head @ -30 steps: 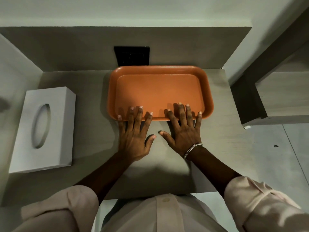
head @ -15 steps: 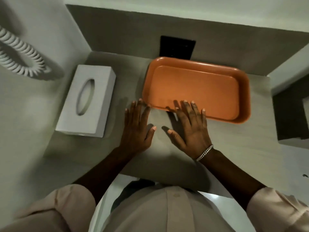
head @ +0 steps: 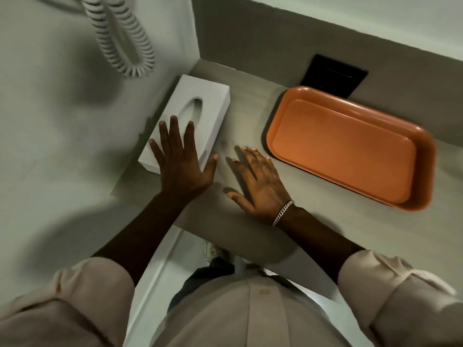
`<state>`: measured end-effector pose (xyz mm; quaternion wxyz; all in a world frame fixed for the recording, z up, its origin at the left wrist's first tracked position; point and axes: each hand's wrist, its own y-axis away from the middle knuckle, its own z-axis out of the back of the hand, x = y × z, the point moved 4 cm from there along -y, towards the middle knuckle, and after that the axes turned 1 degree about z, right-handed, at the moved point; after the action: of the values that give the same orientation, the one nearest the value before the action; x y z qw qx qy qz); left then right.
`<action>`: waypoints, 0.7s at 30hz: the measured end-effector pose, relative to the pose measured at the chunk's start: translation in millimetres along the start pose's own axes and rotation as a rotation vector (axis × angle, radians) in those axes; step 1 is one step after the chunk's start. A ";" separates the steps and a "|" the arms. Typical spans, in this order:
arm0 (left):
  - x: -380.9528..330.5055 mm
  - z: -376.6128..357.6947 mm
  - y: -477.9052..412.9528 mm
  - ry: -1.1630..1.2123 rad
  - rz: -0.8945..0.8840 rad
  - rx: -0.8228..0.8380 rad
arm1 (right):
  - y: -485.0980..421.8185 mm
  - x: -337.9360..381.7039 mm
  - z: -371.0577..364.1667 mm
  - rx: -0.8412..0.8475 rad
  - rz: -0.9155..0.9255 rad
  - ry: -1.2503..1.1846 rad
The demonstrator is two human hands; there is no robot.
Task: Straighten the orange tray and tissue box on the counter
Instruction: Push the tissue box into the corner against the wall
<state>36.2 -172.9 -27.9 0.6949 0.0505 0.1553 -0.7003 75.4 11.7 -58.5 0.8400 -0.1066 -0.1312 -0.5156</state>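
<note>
Writing: I am seeing none legible.
Left hand: lying spread flat on the tissue box.
Right hand: resting open, fingers spread, on the worktop, gripping nothing.

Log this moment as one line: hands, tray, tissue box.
left hand: flat on tissue box near end | right hand: open over counter, holding nothing | orange tray: untouched, by back wall

We count two hands: left hand, right hand. One orange tray. One white tissue box. One counter. One black wall plate. One coiled cord, looped. One bracelet. Two rolled sleeves. Possibly one shoe below the counter; too blurred for us to be sure.
</note>
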 end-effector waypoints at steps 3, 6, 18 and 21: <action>12.7 1.4 -8.1 -0.072 0.068 0.033 | -17.2 1.1 -14.7 0.108 0.004 0.079; 11.7 -0.5 -12.4 -0.129 0.076 0.062 | -25.2 -1.6 -25.1 0.179 -0.002 0.119; 29.1 -8.4 -35.2 -0.066 0.209 0.090 | -29.2 -7.9 -39.5 0.228 0.001 0.210; 34.2 -8.0 -39.6 -0.056 0.214 0.048 | -29.6 -8.4 -41.0 0.231 0.002 0.206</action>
<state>-5.1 -204.0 -39.4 0.7685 0.0641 0.1129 -0.6266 49.9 -7.3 -98.7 0.8562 0.0438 -0.1027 -0.5044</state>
